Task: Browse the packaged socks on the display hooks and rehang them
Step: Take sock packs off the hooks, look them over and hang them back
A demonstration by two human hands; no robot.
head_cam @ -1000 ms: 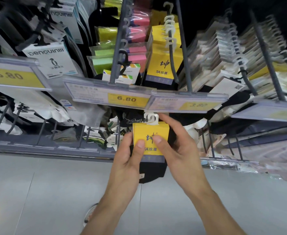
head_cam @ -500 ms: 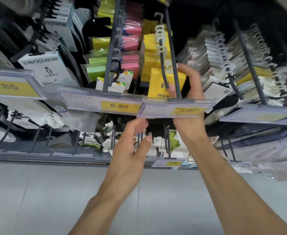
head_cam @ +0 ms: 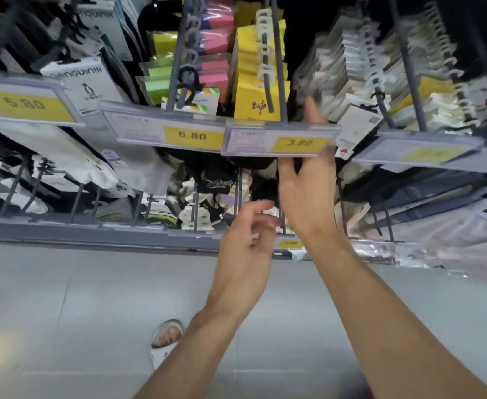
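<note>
A yellow sock pack hangs at the front of a row of the same packs on a grey hook, just above the 3.80 price tag. My right hand is raised behind that tag, fingers spread and blurred, just right of the yellow pack and holding nothing. My left hand hovers lower, in front of the bottom rail, fingers loosely curled and empty.
Pink and green packs hang left of the yellow row above a 6.80 tag. White packs fill the hooks on the right. A lower rail carries more socks. A sandalled foot stands on the grey floor.
The yellow pack went from both hands up onto the hook. My right hand has let go of it and slid right. My left hand stays low and empty.
</note>
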